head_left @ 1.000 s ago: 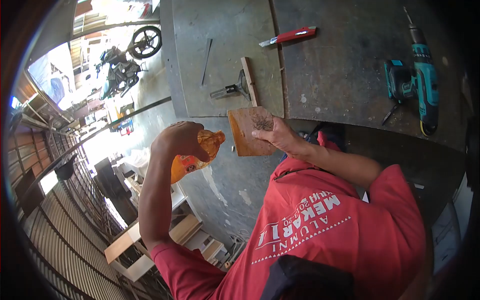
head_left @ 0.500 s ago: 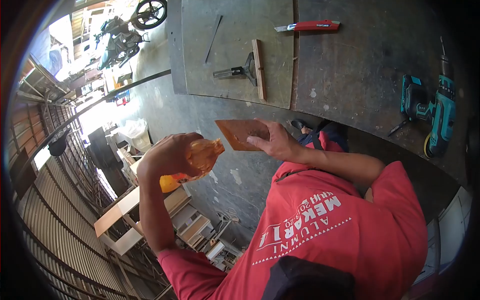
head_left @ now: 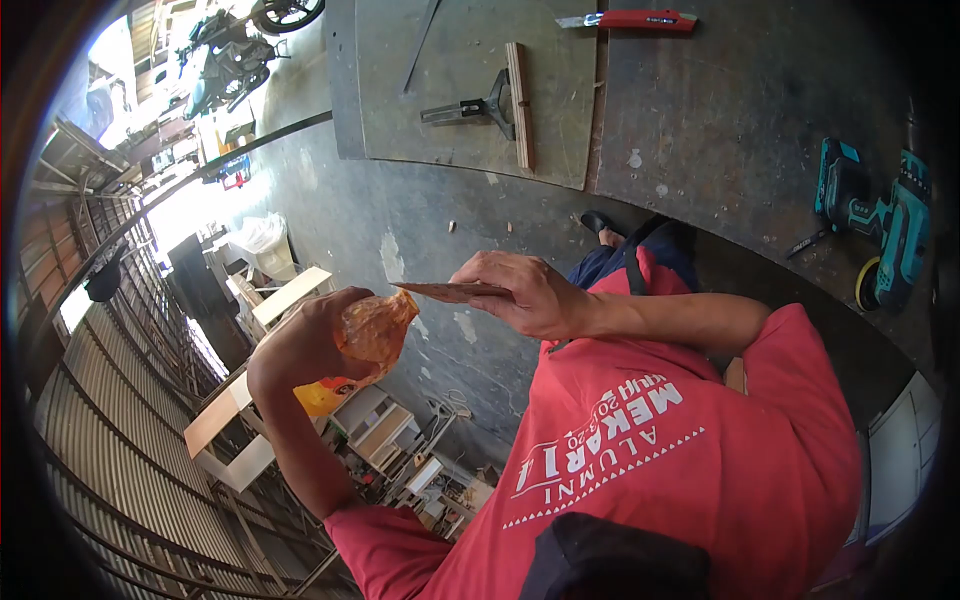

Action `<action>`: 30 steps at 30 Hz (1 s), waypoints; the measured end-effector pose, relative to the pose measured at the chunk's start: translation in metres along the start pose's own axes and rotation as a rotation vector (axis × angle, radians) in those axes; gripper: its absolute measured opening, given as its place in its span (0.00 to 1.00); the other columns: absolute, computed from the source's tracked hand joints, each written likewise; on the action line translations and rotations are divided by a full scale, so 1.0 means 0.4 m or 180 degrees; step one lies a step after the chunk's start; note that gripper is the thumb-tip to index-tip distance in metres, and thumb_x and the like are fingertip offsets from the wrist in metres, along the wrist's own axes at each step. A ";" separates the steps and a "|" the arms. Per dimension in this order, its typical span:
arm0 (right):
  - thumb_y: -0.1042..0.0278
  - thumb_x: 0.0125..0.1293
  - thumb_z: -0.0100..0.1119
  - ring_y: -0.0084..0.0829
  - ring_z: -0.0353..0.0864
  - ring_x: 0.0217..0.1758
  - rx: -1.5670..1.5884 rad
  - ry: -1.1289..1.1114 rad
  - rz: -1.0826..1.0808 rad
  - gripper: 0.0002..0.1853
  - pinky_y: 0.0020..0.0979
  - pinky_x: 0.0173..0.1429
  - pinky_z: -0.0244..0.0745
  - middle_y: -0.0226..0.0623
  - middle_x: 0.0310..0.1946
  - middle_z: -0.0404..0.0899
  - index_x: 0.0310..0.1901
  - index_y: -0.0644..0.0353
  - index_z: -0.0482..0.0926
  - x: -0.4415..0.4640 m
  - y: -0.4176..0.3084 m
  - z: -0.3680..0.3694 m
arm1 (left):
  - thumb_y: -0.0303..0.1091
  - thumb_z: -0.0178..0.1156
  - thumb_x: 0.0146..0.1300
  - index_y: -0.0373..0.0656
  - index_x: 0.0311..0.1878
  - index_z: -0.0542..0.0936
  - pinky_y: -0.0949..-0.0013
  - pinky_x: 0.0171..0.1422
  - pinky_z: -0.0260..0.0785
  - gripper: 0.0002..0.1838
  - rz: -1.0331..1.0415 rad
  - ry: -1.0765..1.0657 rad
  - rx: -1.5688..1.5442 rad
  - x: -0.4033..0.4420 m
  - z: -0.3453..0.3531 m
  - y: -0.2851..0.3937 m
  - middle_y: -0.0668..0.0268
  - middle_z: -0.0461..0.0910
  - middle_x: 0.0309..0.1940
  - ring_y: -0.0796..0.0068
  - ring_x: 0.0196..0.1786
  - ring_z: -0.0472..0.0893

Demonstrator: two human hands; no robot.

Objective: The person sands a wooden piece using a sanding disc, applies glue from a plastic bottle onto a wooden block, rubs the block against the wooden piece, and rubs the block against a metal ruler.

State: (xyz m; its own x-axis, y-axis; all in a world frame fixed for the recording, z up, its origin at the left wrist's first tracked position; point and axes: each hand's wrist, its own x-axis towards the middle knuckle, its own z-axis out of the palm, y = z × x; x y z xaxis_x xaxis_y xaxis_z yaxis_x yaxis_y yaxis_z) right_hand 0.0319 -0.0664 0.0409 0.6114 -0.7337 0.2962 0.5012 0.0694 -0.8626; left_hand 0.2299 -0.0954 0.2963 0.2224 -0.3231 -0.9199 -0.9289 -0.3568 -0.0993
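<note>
My left hand (head_left: 305, 345) is closed around a crumpled plastic bag (head_left: 375, 332) of orange-brown paste, whose gathered top points up and right. Yellow and red printing shows on the bag's lower part. In my right hand (head_left: 540, 295) is a thin brown flat plate (head_left: 440, 291), pinched between thumb and fingers and seen nearly edge-on. The plate's far tip is at the mouth of the bag; whether they touch I cannot tell.
On the dark workbench (head_left: 720, 110) lie a red utility knife (head_left: 645, 20), a black try square or clamp-like tool (head_left: 480, 108), a wood strip (head_left: 520, 105) and a teal cordless drill (head_left: 900, 220). Wooden furniture pieces (head_left: 375, 430) stand on the floor. A motorcycle (head_left: 225, 60) is farther off.
The plate has turned from showing its broad face to nearly edge-on, and its tip has come to the bag's mouth. My left hand and the bag have shifted left and slightly down.
</note>
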 end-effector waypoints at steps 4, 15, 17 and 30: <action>0.77 0.68 0.65 0.46 0.85 0.47 0.0117 -0.0008 0.0128 0.15 0.43 0.51 0.78 0.43 0.45 0.82 0.55 0.63 0.79 -0.009 0.000 0.000 | 0.39 0.81 0.37 0.45 0.68 0.78 0.60 0.63 0.78 0.47 -0.0269 -0.0066 0.0085 -0.012 0.004 0.014 0.55 0.87 0.52 0.57 0.55 0.87; 0.75 0.70 0.64 0.46 0.85 0.48 0.0075 0.0085 0.0097 0.13 0.43 0.51 0.78 0.42 0.45 0.82 0.55 0.63 0.79 -0.024 -0.023 -0.023 | 0.39 0.83 0.35 0.42 0.68 0.78 0.61 0.66 0.77 0.49 -0.0154 -0.0002 0.0238 -0.017 -0.007 0.051 0.55 0.87 0.54 0.59 0.56 0.87; 0.81 0.69 0.64 0.41 0.85 0.49 0.0069 0.0166 0.0027 0.16 0.40 0.51 0.77 0.41 0.46 0.82 0.57 0.62 0.79 -0.025 -0.028 -0.022 | 0.39 0.83 0.35 0.41 0.67 0.78 0.61 0.66 0.77 0.49 -0.0054 0.0087 0.0186 -0.020 -0.010 0.051 0.55 0.87 0.54 0.59 0.56 0.87; 0.75 0.70 0.65 0.45 0.85 0.48 -0.0276 0.0410 -0.0241 0.14 0.43 0.51 0.78 0.42 0.45 0.82 0.55 0.62 0.79 -0.025 -0.038 0.078 | 0.40 0.82 0.38 0.41 0.66 0.79 0.59 0.63 0.78 0.45 0.0171 0.0394 0.0364 -0.057 0.035 -0.015 0.53 0.87 0.51 0.56 0.54 0.88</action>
State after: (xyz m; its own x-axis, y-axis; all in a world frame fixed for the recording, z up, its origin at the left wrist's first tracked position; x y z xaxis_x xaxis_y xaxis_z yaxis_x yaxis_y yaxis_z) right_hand 0.0369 -0.0391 0.0638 0.4875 -0.8157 0.3114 0.4847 -0.0438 -0.8736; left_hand 0.2264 -0.0737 0.3125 0.1998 -0.4468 -0.8720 -0.9665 -0.2363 -0.1004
